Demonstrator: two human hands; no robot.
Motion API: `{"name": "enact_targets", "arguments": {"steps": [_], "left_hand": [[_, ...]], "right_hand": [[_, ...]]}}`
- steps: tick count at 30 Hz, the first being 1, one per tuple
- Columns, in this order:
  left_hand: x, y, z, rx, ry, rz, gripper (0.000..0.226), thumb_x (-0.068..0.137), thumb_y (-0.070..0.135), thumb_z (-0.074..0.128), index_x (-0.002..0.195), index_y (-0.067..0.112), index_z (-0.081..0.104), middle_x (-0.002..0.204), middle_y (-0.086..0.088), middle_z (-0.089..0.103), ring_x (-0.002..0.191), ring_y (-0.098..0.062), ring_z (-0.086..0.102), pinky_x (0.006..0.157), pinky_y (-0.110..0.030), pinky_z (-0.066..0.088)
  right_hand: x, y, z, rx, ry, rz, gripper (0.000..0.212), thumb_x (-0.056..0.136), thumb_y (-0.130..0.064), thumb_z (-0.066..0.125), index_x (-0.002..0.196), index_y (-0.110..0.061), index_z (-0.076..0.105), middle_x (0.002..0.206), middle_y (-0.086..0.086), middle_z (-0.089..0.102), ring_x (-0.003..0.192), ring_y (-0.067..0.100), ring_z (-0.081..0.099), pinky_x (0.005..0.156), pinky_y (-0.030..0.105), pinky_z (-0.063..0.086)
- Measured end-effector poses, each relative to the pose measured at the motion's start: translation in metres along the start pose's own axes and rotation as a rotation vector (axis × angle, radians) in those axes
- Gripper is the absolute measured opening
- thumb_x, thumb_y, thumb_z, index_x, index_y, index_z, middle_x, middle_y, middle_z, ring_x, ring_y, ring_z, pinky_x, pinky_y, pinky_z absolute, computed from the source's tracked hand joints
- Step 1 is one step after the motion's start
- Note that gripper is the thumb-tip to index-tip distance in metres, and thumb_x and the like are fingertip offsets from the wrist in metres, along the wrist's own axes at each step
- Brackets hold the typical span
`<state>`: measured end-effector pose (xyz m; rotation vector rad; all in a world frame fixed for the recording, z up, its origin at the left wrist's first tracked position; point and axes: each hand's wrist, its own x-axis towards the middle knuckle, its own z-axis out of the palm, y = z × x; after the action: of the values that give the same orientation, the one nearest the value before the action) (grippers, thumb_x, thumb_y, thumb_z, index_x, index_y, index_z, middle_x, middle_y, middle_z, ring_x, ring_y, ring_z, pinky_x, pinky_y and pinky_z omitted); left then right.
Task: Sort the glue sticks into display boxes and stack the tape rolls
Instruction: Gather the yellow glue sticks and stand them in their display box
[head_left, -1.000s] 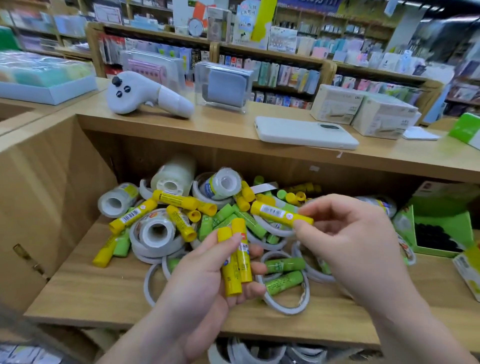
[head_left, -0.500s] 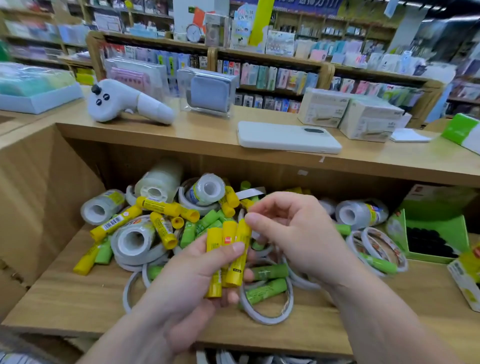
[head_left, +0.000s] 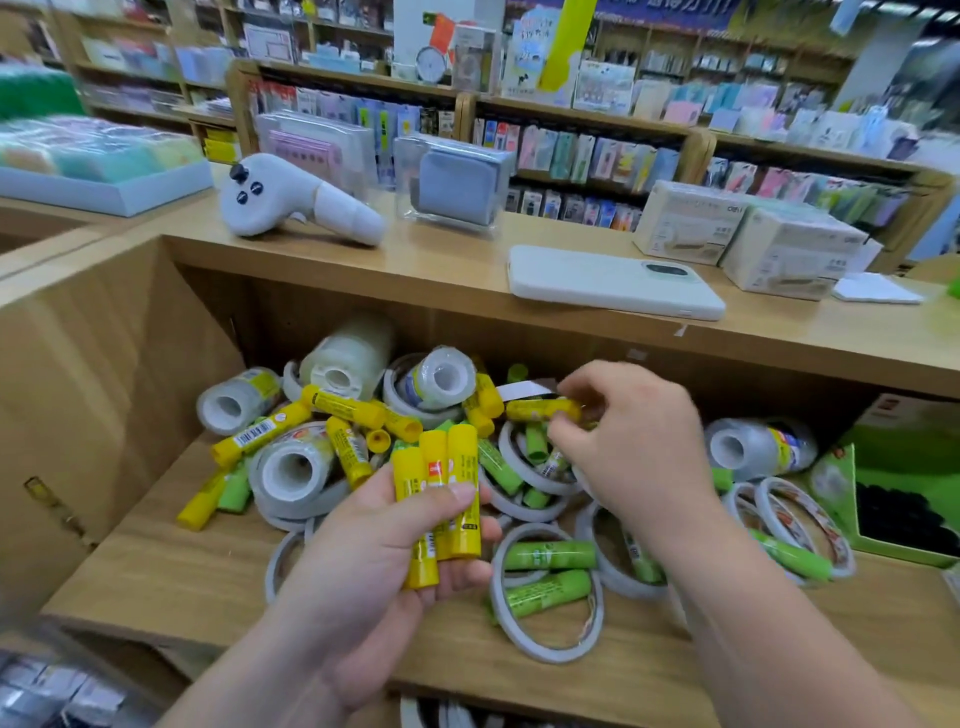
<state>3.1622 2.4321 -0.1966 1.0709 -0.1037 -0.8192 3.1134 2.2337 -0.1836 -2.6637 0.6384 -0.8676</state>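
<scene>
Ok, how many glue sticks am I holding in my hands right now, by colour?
Yellow plastic glue sticks: 4 (three gripped in the left hand, one pinched by the right hand)
Green plastic glue sticks: 0 (all lie in the pile, none held)
Total: 4

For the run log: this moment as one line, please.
left hand: holds three yellow glue sticks | right hand: pinches fourth yellow glue stick | tape rolls: unstacked, loose on shelf

Three glue sticks (head_left: 435, 457) held, one phone (head_left: 613, 283)
</scene>
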Motion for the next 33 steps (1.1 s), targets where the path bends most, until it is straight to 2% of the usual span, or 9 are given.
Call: {"name": "enact_targets", "arguments": {"steps": [3, 5, 8, 14, 18, 21, 24, 29, 33], "left_hand": [[0.0, -0.003, 0.005, 0.028, -0.019, 0.034, 0.038, 0.073, 0.011, 0.07, 0.112, 0.009, 0.068, 0.101, -0.019, 0.075, 0.076, -0.027, 0.072, 0.05, -0.033, 0.056], [0.001, -0.006, 0.009, 0.057, -0.027, 0.055, 0.034, 0.078, 0.01, 0.069, 0.112, 0.01, 0.069, 0.102, -0.017, 0.075, 0.077, -0.027, 0.071, 0.052, -0.034, 0.056], [0.003, -0.01, 0.012, 0.114, -0.017, 0.062, 0.032, 0.082, 0.01, 0.067, 0.113, 0.012, 0.067, 0.1, -0.013, 0.076, 0.076, -0.024, 0.07, 0.053, -0.035, 0.055], [-0.003, -0.013, 0.013, 0.098, -0.131, -0.088, 0.042, 0.072, 0.03, 0.074, 0.111, 0.015, 0.074, 0.102, -0.015, 0.074, 0.071, -0.024, 0.068, 0.045, -0.032, 0.05], [-0.007, -0.012, 0.004, 0.084, -0.069, -0.09, 0.049, 0.067, 0.025, 0.076, 0.114, 0.013, 0.072, 0.094, -0.011, 0.073, 0.066, -0.019, 0.068, 0.04, -0.025, 0.044], [-0.012, -0.007, -0.004, 0.053, 0.015, -0.052, 0.052, 0.06, 0.023, 0.078, 0.11, 0.012, 0.071, 0.092, -0.012, 0.074, 0.065, -0.017, 0.068, 0.04, -0.025, 0.044], [-0.019, -0.002, -0.012, 0.04, 0.076, 0.009, 0.048, 0.06, 0.023, 0.077, 0.106, 0.014, 0.07, 0.093, -0.011, 0.074, 0.065, -0.016, 0.067, 0.042, -0.025, 0.044], [-0.024, 0.002, -0.024, 0.079, 0.183, 0.088, 0.056, 0.057, 0.027, 0.079, 0.11, 0.014, 0.066, 0.092, -0.006, 0.074, 0.069, -0.016, 0.066, 0.044, -0.026, 0.047], [-0.026, 0.002, -0.026, 0.063, 0.159, 0.079, 0.052, 0.059, 0.026, 0.078, 0.108, 0.014, 0.067, 0.088, -0.007, 0.073, 0.068, -0.017, 0.066, 0.044, -0.028, 0.048]], "right_hand": [[-0.009, 0.007, -0.035, 0.347, 0.034, 0.161, 0.014, 0.074, -0.016, 0.077, 0.082, -0.027, 0.072, 0.067, -0.007, 0.07, 0.061, 0.008, 0.067, 0.06, 0.021, 0.054], [-0.016, 0.009, -0.055, 0.586, -0.051, 0.232, 0.017, 0.077, -0.004, 0.076, 0.081, -0.02, 0.074, 0.068, 0.004, 0.072, 0.061, 0.023, 0.07, 0.06, 0.033, 0.058], [-0.027, 0.006, -0.066, 0.874, -0.227, 0.287, 0.015, 0.079, 0.011, 0.071, 0.08, -0.003, 0.074, 0.067, 0.013, 0.072, 0.055, 0.019, 0.065, 0.053, 0.025, 0.053], [-0.034, -0.011, -0.034, 0.933, -0.397, 0.274, 0.011, 0.083, 0.006, 0.072, 0.087, -0.004, 0.076, 0.074, 0.018, 0.072, 0.062, 0.02, 0.066, 0.058, 0.026, 0.053], [-0.031, -0.028, -0.014, 0.968, -0.429, 0.274, 0.012, 0.087, -0.001, 0.072, 0.099, 0.0, 0.073, 0.073, 0.011, 0.071, 0.061, 0.017, 0.065, 0.058, 0.024, 0.052], [-0.021, -0.026, 0.008, 0.828, -0.275, 0.258, 0.007, 0.09, -0.016, 0.073, 0.096, -0.012, 0.075, 0.069, 0.0, 0.07, 0.061, 0.01, 0.062, 0.058, 0.025, 0.048], [-0.007, -0.021, 0.033, 0.351, -0.151, 0.137, 0.015, 0.087, -0.036, 0.074, 0.099, -0.026, 0.073, 0.079, -0.01, 0.069, 0.064, 0.0, 0.057, 0.063, 0.02, 0.043], [0.007, -0.037, 0.052, -0.057, -0.196, 0.03, 0.027, 0.086, -0.049, 0.067, 0.105, -0.03, 0.066, 0.086, -0.009, 0.07, 0.088, 0.019, 0.066, 0.068, 0.033, 0.053], [0.008, -0.039, 0.059, -0.109, -0.19, 0.035, 0.024, 0.087, -0.044, 0.064, 0.102, -0.026, 0.066, 0.085, -0.004, 0.071, 0.088, 0.025, 0.066, 0.068, 0.035, 0.054]]}}
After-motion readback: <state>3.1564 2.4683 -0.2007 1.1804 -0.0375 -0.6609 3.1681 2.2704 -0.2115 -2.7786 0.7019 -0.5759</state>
